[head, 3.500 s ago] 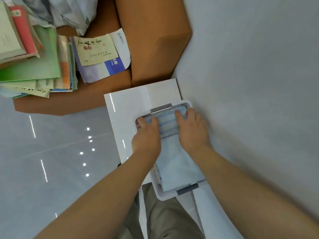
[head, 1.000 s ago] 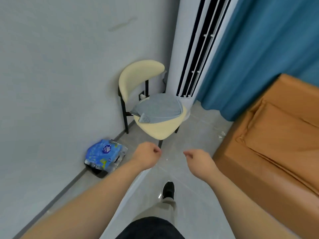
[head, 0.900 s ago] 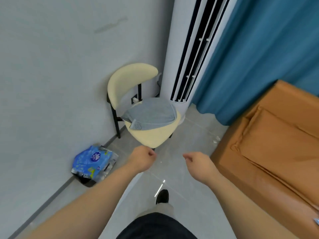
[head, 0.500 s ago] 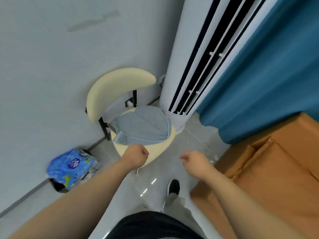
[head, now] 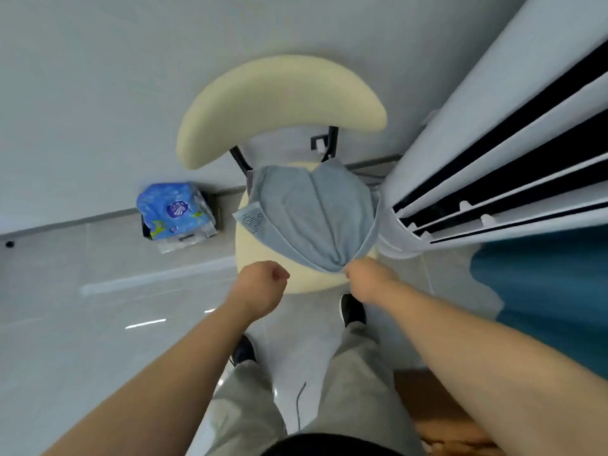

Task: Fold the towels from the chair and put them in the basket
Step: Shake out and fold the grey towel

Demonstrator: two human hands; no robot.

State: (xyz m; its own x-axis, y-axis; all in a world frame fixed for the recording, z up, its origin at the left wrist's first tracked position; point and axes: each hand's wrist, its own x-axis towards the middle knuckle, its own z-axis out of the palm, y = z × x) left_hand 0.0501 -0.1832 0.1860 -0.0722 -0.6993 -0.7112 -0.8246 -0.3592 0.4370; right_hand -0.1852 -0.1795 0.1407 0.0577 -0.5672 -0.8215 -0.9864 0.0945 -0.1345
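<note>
A grey-blue towel (head: 316, 212) with a white care label lies on the seat of a cream chair (head: 279, 100) with black legs. My right hand (head: 368, 278) pinches the towel's near edge and lifts it off the seat. My left hand (head: 260, 284) hovers over the seat's front edge as a fist, holding nothing. The basket is out of sight.
A tall white air conditioner (head: 493, 153) stands right beside the chair, with a blue curtain (head: 543, 291) further right. A blue pack of tissues (head: 176, 215) lies on the floor by the grey wall. My legs and shoes are below, an orange sofa edge (head: 437, 406) at bottom right.
I turned from the basket and walked up to the chair. Within the last half second my right hand reached forward and took hold of the towel's near edge, raising it.
</note>
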